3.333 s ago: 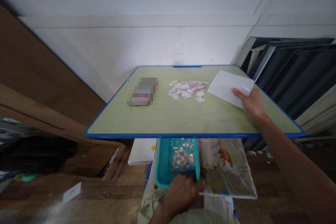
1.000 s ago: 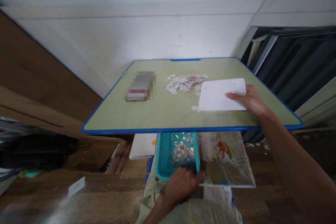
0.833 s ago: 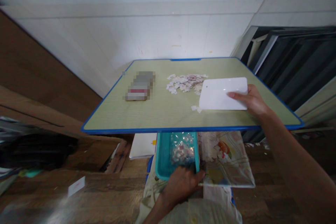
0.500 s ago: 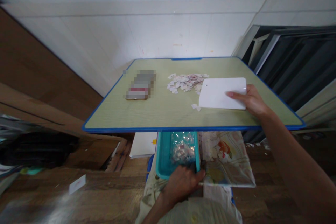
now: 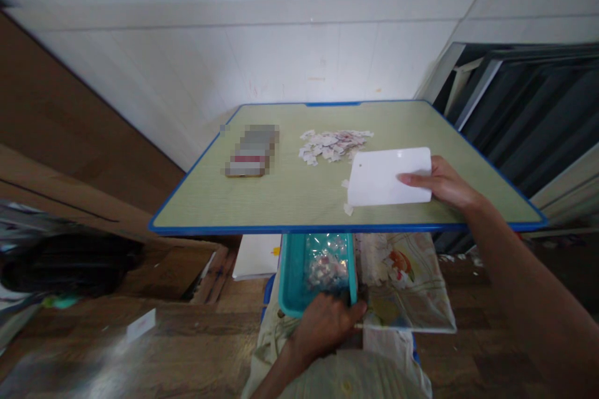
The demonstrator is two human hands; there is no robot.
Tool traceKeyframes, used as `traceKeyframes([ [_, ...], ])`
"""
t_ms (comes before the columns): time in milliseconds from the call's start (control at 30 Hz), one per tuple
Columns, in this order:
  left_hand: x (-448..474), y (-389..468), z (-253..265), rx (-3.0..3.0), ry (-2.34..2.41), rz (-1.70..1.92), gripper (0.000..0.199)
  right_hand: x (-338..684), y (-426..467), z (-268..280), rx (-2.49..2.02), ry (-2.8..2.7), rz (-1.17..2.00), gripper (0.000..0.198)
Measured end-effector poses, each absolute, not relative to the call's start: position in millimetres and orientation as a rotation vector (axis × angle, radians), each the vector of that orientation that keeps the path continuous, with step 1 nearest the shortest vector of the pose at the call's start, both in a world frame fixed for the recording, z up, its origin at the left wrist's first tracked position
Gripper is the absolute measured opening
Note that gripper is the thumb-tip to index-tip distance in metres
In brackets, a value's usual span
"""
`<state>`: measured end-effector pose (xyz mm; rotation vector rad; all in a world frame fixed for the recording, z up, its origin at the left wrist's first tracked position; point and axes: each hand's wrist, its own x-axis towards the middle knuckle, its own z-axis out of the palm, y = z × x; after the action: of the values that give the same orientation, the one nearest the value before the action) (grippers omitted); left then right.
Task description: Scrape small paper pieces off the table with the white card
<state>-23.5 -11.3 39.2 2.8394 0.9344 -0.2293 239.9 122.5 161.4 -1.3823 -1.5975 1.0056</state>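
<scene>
My right hand is closed on the right end of a flat white board with a small hole near its far left corner. The board is over the table's right half, and small paper pieces show at its left edge. Beyond it lies a loose pile of paper pieces. Below the table's front edge, my left hand is closed around the near rim of a teal tray. Inside the tray are more paper pieces in what looks like clear plastic.
The green tabletop has a blue rim. A pixelated, phone-like object lies at its left. Below, a clear plastic bag with printed fruit is right of the tray. Dark panels lean at the right; a cardboard box stands lower left.
My right hand has drawn the white board toward the table's front edge and slightly left, with a few paper pieces moving along at its left edge. My left hand stays on the tray.
</scene>
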Motion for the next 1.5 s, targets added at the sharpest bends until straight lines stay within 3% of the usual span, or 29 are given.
traceKeyframes([
  [1000, -23, -10, 37, 2.817, 0.905, -0.215, 0.031, 223, 121, 162, -1.209, -1.895, 1.152, 0.030],
  [1300, -21, -11, 42, 2.783, 0.922, -0.306, 0.035, 227, 121, 156, -1.253, -1.543, 1.048, 0.031],
  [1500, -23, -11, 40, 2.801, 0.916, -0.272, 0.034, 223, 120, 160, -1.290, -1.714, 1.146, 0.030],
])
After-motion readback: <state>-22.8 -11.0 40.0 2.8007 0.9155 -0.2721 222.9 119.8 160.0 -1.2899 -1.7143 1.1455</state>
